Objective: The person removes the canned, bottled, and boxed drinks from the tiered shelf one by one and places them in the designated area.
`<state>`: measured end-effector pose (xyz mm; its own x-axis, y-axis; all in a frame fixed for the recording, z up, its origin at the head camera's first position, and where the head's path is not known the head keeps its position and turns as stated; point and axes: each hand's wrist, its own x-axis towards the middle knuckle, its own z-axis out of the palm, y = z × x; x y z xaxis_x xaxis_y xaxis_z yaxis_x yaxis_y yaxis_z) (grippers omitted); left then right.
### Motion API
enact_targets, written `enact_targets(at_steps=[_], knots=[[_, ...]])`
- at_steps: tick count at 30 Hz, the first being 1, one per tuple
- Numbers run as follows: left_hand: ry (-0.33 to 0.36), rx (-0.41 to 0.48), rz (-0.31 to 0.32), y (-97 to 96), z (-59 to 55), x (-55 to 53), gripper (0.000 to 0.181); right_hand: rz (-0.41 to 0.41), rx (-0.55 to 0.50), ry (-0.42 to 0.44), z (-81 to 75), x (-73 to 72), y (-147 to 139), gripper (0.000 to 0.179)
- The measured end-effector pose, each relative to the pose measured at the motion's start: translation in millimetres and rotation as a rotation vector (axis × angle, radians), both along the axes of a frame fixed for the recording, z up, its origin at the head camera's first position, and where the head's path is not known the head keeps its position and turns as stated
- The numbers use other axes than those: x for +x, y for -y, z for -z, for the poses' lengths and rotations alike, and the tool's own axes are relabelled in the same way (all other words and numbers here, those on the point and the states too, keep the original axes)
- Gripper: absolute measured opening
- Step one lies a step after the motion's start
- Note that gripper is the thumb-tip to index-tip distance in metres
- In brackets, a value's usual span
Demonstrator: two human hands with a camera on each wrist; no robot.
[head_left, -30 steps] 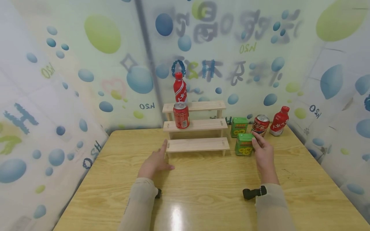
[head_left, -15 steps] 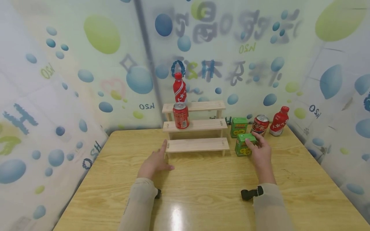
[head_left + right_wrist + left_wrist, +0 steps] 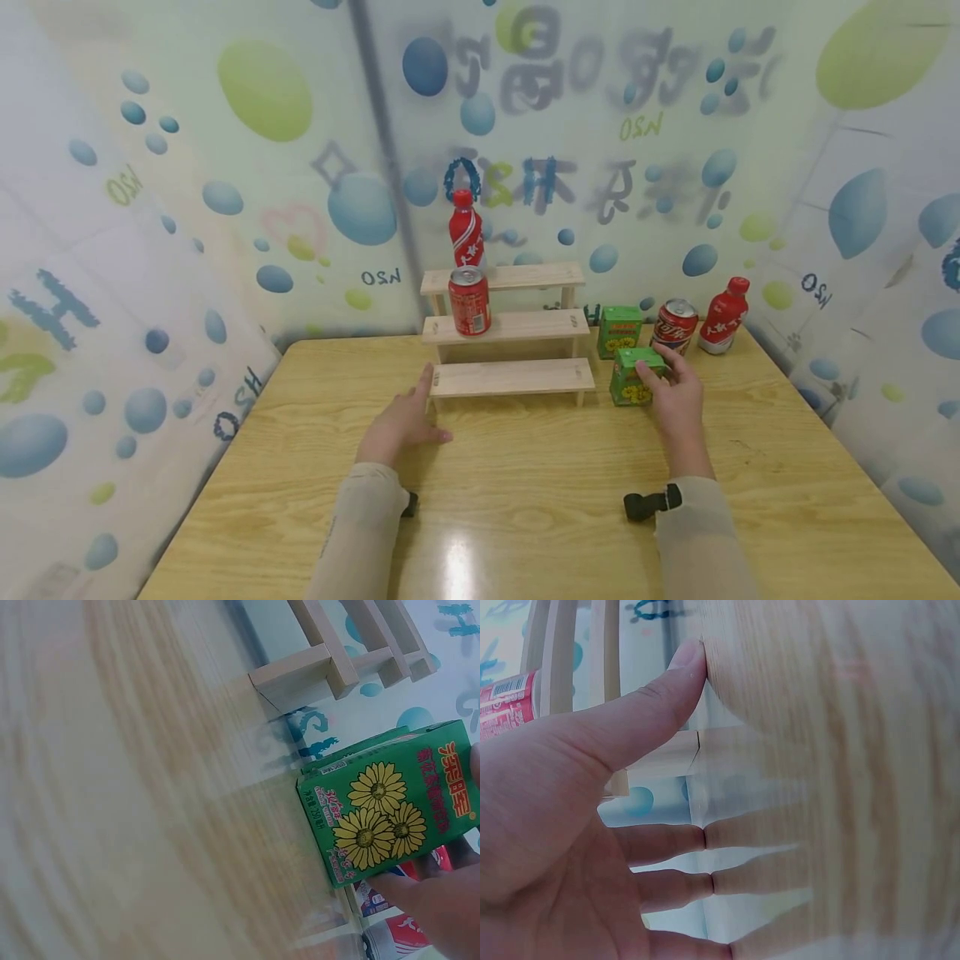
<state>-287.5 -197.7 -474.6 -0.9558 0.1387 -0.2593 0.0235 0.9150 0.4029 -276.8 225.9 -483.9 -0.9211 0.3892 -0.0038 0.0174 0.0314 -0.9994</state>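
Note:
My right hand (image 3: 678, 408) pinches a green drink carton (image 3: 633, 379) with yellow flowers, thumb at its near side and fingers at its far right. The carton stands upright on the table; the right wrist view shows its flowered face (image 3: 382, 810) with the hand at its right end. My left hand (image 3: 401, 425) rests its straight fingertips on the table, the index finger beside the left end of the lowest step of a wooden three-step rack (image 3: 513, 379). In the left wrist view, the left hand (image 3: 577, 825) has its thumb and fingers spread, holding nothing.
A red can (image 3: 469, 304) stands on the middle step and a red bottle (image 3: 466, 229) on the top one. Right of the rack are a second green carton (image 3: 620, 329), another can (image 3: 677, 321) and another red bottle (image 3: 725, 317). A printed curtain (image 3: 300, 208) rises behind the table.
My right hand has shifted slightly left, its thumb going from the carton's right edge to its near side. The carton and my left hand stay where they were.

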Motion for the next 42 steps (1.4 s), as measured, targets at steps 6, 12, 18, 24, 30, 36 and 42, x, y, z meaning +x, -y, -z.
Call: enact_targets(at_steps=[6, 12, 18, 24, 30, 36, 42], knots=[[-0.004, -0.003, 0.002, -0.2, 0.1, -0.1, 0.131, 0.007, 0.001, 0.000, 0.5, 0.2, -0.3, 0.059], [-0.003, 0.000, -0.004, -0.4, -0.1, 0.9, 0.131, 0.010, 0.008, 0.007, -1.4, 2.5, 0.7, 0.059], [0.007, 0.002, -0.014, -1.4, -1.3, 1.7, 0.130, 0.018, 0.002, 0.009, -1.7, 3.0, 1.6, 0.057], [0.008, -0.004, -0.016, -2.6, -2.8, 2.2, 0.130, 0.023, -0.004, 0.002, 0.1, 0.2, 1.4, 0.057], [0.006, -0.002, -0.014, -2.4, -2.4, 1.5, 0.130, 0.016, -0.016, -0.016, 0.3, -1.3, 2.0, 0.057], [0.008, 0.006, -0.014, -1.6, -1.3, 1.4, 0.130, 0.003, -0.013, -0.033, 3.8, -3.3, 2.2, 0.056], [0.009, 0.007, -0.013, -1.5, -1.8, 1.8, 0.131, -0.013, -0.025, -0.056, 7.4, -6.9, 3.2, 0.056]])
